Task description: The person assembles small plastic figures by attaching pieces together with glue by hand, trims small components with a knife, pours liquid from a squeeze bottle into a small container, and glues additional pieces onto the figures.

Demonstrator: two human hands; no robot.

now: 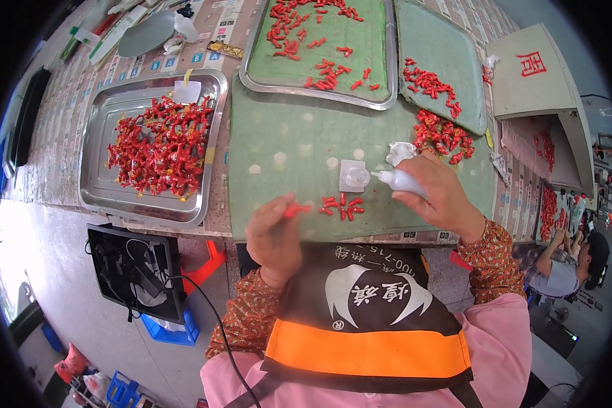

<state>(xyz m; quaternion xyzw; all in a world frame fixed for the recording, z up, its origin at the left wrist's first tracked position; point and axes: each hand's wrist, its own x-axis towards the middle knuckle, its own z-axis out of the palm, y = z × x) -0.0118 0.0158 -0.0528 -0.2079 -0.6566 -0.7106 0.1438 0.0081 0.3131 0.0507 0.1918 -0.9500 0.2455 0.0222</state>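
Note:
My left hand (277, 234) is closed, pinching a small red plastic piece (297, 210) between thumb and fingers just above the front of the green mat (279, 136). My right hand (442, 194) is wrapped round a white squeeze bottle (405, 181), held tilted with its thin nozzle pointing left. By the nozzle tip, a round clear dish (358, 177) sits on a white square base; I cannot tell whether they touch. Several loose red pieces (342, 206) lie in front of the dish. A crumpled white tissue (400, 152) rests just beyond the bottle.
At left stands a metal tray (96, 170) heaped with red-and-yellow figures (160, 149). A green-lined tray (367, 103) and a green board (449, 47) hold scattered red pieces. More red-and-yellow figures (443, 136) pile up beside my right hand. Another person (564, 265) sits far right.

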